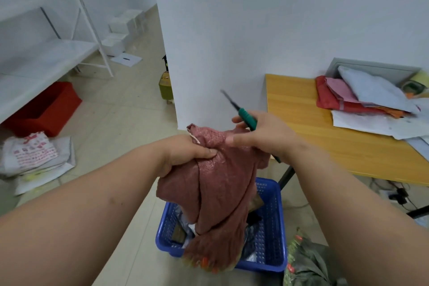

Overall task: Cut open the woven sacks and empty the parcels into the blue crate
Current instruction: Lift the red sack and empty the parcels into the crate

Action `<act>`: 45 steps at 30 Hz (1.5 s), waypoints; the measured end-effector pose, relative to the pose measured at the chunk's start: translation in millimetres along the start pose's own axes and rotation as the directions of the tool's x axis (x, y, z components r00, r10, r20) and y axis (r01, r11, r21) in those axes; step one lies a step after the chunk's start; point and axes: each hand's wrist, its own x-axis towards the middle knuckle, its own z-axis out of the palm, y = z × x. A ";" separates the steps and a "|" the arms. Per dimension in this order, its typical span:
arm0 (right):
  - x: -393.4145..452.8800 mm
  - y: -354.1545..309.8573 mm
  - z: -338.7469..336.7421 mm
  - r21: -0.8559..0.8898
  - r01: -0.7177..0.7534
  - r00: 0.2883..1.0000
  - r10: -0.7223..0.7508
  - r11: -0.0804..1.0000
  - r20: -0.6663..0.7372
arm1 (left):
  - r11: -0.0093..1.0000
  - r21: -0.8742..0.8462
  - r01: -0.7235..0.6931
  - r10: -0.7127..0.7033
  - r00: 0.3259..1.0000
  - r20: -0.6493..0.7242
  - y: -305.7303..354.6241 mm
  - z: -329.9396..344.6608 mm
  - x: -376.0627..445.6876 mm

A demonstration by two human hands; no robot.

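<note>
Emptying step: red woven sack (216,181) is gripped by left hand (190,153) above blue crate (271,234), lower centre; right hand (262,137) clamps green-handled knife (241,112), apparently also pinching fabric; shaking needed next.

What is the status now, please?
Left hand grips red sack over blue crate. Right hand holds green knife and sack. Nothing in the way.
</note>
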 end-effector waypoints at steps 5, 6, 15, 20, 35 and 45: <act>1.2 7.7 7.6 -0.295 -0.051 0.984 0.099 0.954 0.150 | 0.999 0.011 0.032 -0.032 0.999 -0.012 7.2 -7.6 4.0; 2.3 10.9 8.5 -0.246 -0.078 0.985 0.113 0.966 0.132 | 0.988 0.155 -0.017 0.041 0.988 -0.151 5.3 -6.5 8.7; -0.4 14.2 5.1 0.135 -0.253 0.959 0.230 0.958 0.164 | 0.655 0.724 -0.218 0.295 0.955 0.021 -3.0 10.7 2.3; -6.3 6.9 3.9 -0.116 -0.005 0.999 0.001 0.993 -0.038 | 0.960 0.275 -0.045 0.037 0.999 0.032 2.7 -2.8 2.1; -6.9 16.6 4.5 0.199 -0.166 0.984 0.148 0.966 0.103 | 0.306 0.914 -0.265 0.487 0.869 0.089 -5.7 19.0 -1.9; -13.3 3.0 8.5 -0.440 0.160 0.980 -0.087 0.883 0.181 | 0.978 0.209 -0.008 -0.006 0.998 0.065 9.6 -4.9 -3.0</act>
